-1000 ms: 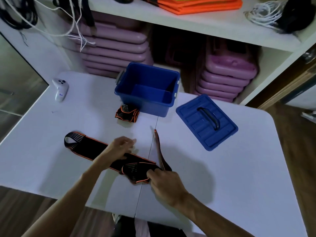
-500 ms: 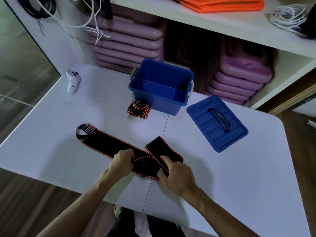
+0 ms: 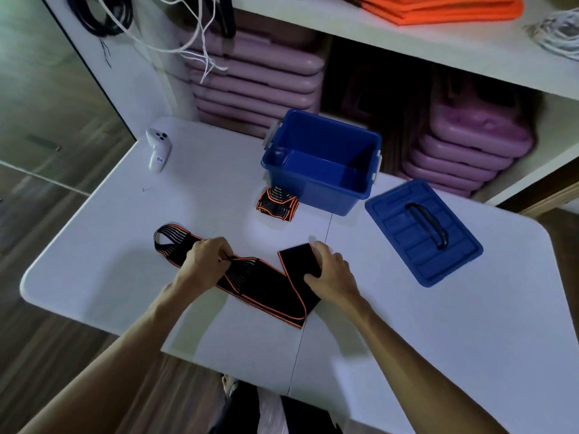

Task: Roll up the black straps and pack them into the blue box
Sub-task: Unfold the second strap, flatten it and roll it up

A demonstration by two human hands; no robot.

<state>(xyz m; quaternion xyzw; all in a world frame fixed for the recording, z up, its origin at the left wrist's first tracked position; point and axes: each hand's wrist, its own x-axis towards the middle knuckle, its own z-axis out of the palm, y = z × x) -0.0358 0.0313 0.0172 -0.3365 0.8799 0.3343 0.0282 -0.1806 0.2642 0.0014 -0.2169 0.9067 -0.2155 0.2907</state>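
A long black strap (image 3: 263, 286) with orange edging lies flat across the white table (image 3: 438, 339), its looped end at the left and its right end folded back. My left hand (image 3: 205, 258) pinches the strap near its middle. My right hand (image 3: 332, 274) rests on the folded right end, fingers spread over the cloth. A second strap (image 3: 277, 205), rolled into a small bundle, sits against the front of the open blue box (image 3: 319, 186). Nothing lies inside the box.
The blue lid (image 3: 423, 233) with a black handle lies to the right of the box. A white controller (image 3: 158, 148) sits at the table's far left corner. Purple cases are stacked under a shelf behind the table, and cables hang at the upper left.
The strap has gone from a bunched fold to lying spread out flat. My left hand moved left along it, and my right hand now presses the folded right end.
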